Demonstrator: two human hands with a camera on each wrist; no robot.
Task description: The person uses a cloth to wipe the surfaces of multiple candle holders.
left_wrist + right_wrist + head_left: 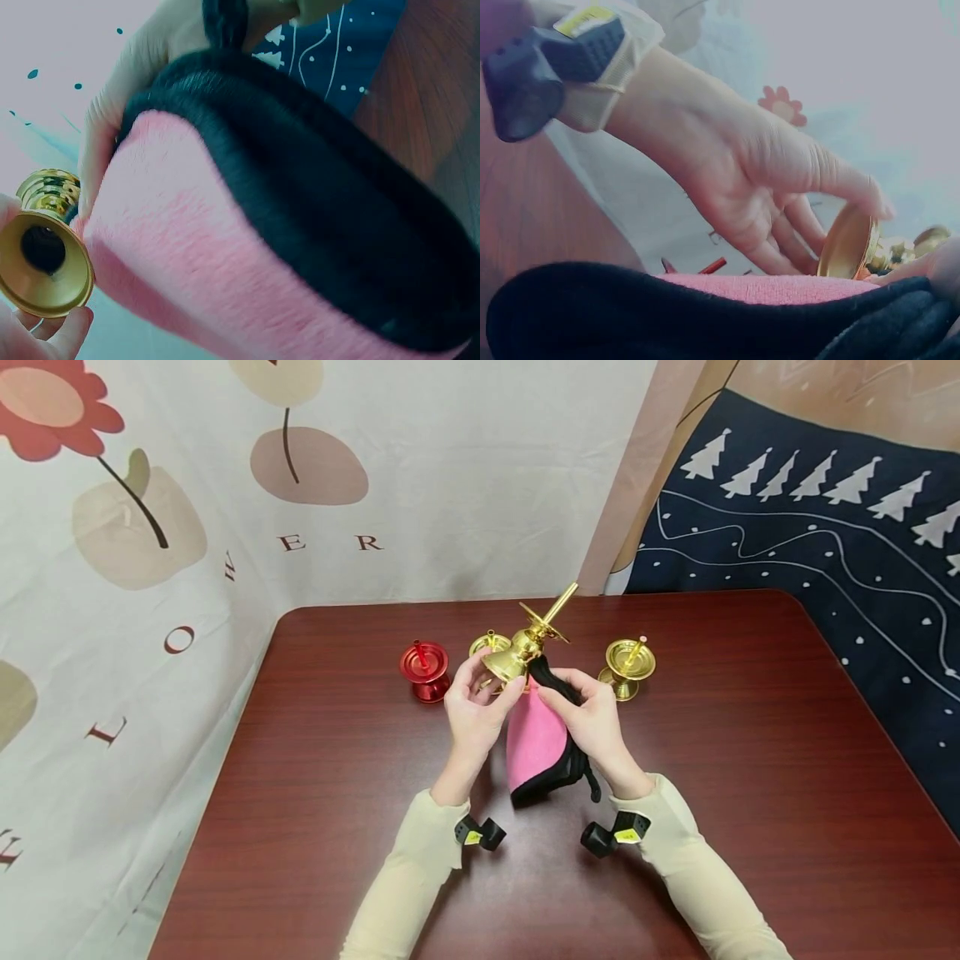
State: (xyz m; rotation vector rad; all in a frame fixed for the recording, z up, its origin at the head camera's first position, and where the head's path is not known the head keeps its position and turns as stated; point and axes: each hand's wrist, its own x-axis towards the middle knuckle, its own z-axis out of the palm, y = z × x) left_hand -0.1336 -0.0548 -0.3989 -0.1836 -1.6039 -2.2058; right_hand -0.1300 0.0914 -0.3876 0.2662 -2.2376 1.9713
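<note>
A gold candlestick point(529, 642) is held tilted above the table, its spike pointing up and to the right. My left hand point(480, 702) grips it by the flared base, whose hollow underside shows in the left wrist view. My right hand point(596, 714) pinches a pink plush cleaning mitt point(536, 739) with black edging and a black strap. The mitt's upper end meets the candlestick just below its cup, and its lower end hangs near the tabletop. In the right wrist view, the mitt hides part of the right hand point(934, 274).
On the dark red-brown table point(337, 827), a red candlestick point(425, 670) stands at left and a gold candlestick point(628, 667) at right. Another gold candlestick point(490, 642) stands behind the left hand, partly hidden. A pale printed curtain point(465, 468) hangs behind the table.
</note>
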